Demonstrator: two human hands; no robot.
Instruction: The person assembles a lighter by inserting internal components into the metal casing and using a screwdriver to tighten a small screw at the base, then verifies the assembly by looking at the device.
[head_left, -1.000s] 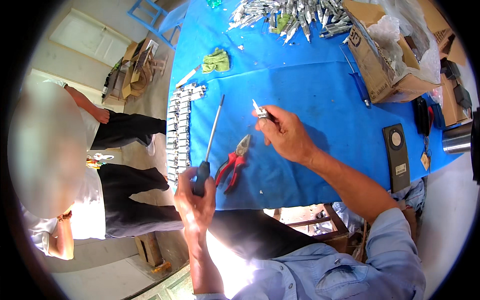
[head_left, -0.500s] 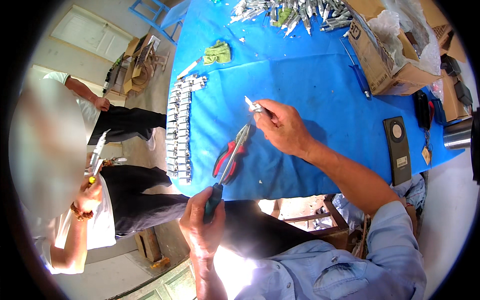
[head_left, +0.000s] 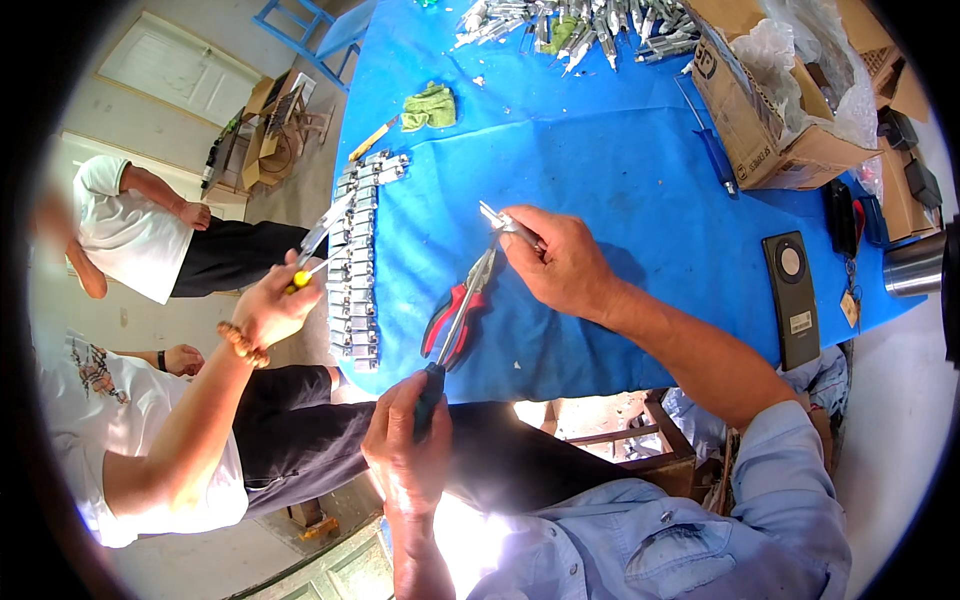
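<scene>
My left hand [head_left: 403, 450] is wrapped round the dark green handle of a screwdriver [head_left: 430, 393], whose long shaft points up and away over the cloth. The screwdriver's tip meets, or lies just under, a small silver metal part with a white pointed end [head_left: 493, 213]. That part is pinched in my right hand [head_left: 560, 262], whose fingers cover most of it. Beneath the shaft lies a pair of pliers [head_left: 438, 322] with red and black handles. Along the table's left edge stand silver metal pieces [head_left: 353, 290] in close rows.
A co-worker's hand [head_left: 272, 305] at the left holds a yellow-handled tool and a silver piece beside the rows. A green rag [head_left: 430, 105], a heap of metal parts [head_left: 600, 30], a cardboard box [head_left: 745, 125], a blue screwdriver [head_left: 718, 160] and a phone [head_left: 795, 300] lie on the blue cloth.
The co-worker's hand with the yellow-handled tool has moved right, up to the rows. My right hand has shifted slightly left and nearer, still pinching the part. My left hand has barely moved.
</scene>
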